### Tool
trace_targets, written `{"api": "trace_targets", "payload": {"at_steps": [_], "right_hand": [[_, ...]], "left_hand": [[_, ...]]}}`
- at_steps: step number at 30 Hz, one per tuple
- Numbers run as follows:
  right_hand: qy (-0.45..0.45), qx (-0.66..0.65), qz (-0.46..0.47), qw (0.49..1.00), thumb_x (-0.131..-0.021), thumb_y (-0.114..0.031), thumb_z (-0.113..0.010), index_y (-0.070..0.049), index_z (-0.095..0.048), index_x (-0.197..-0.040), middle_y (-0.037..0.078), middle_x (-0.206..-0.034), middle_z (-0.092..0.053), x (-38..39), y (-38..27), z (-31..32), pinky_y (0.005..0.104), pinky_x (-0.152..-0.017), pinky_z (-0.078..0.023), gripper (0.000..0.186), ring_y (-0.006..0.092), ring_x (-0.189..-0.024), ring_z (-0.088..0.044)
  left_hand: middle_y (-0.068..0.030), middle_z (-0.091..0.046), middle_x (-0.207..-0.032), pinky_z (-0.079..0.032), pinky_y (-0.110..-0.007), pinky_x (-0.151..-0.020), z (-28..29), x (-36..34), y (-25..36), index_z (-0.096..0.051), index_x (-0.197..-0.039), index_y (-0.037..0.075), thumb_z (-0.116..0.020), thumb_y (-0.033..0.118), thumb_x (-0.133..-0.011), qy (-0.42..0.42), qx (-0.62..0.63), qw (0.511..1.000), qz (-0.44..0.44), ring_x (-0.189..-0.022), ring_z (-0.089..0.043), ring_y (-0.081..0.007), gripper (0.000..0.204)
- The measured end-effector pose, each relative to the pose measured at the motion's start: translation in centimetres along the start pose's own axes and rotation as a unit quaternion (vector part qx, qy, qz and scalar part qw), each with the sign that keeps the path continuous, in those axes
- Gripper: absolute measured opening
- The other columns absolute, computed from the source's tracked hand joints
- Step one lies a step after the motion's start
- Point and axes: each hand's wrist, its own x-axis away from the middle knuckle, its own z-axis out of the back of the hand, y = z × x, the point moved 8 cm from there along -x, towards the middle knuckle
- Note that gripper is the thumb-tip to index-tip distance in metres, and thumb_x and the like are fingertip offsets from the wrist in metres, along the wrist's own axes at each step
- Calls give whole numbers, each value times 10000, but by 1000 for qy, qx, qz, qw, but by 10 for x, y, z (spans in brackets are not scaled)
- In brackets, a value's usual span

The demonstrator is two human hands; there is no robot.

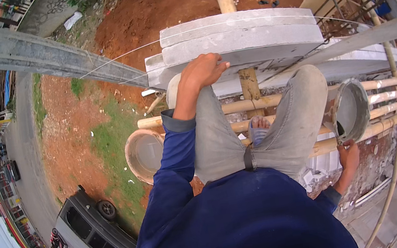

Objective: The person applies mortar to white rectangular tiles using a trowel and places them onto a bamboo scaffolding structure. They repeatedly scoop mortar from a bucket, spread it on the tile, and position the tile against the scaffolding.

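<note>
Though the hands [204, 70] sit apart by blocks [247, 39] and bucket [363, 108], their grips are unclear

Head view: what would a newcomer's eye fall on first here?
Probably the pale grey blocks at upper centre, with the person's left hand at their near edge. Next come the bamboo poles running across below them, with a sandalled foot showing between the knees. The dark van at lower left, tilted by the fisheye view, also stands out.
</note>
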Motion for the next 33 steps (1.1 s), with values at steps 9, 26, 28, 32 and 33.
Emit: {"api": "trace_targets", "payload": {"at_steps": [9,26,28,32,33], "right_hand": [[63,162,45,984,-971,-444,-685,-67,-735,-1182,210,-1114,-763,-38,-21,33,548,-873,-537,435,437,-1054,-710],[-653,-175,419,606,-931,-129,-575,51,-737,-942,174,-756,-728,503,-601,-275,414,-562,-553,243,256,-610,-702],[-514,-5,523,680,-913,-171,-588,7,-768,-859,163,-785,-740,489,-592,-387,396,-520,-531,258,240,-583,-696],[-597,77,431,672,-910,-277,-632,-13,-804,-839,161,-836,-774,492,-549,-407,377,-568,-543,324,235,-699,-746],[-613,48,389,686,-911,-289,-635,-18,-810,-848,154,-842,-778,474,-561,-410,371,-574,-544,328,231,-722,-754]], "left_hand": [[-216,-774,-1028,-585,-515,-835,24,30,13,-745,-1220,38,-658,384,-1015,204,163,960,-104,-985,-750,-393,411],[-65,-761,-1051,-514,-347,-780,-164,383,-374,-667,-1180,105,-486,557,-1073,555,708,369,234,-894,-632,-172,498],[-57,-757,-1023,-511,-376,-807,-193,381,-366,-668,-1200,117,-473,510,-1082,567,700,277,335,-935,-636,-195,455],[-78,-751,-1112,-521,-398,-895,-254,413,-386,-661,-1273,109,-501,450,-1064,610,636,234,412,-1046,-660,-232,431],[-85,-750,-1140,-520,-399,-919,-252,398,-390,-660,-1287,103,-510,441,-1059,604,641,231,413,-1065,-663,-238,435]]}}
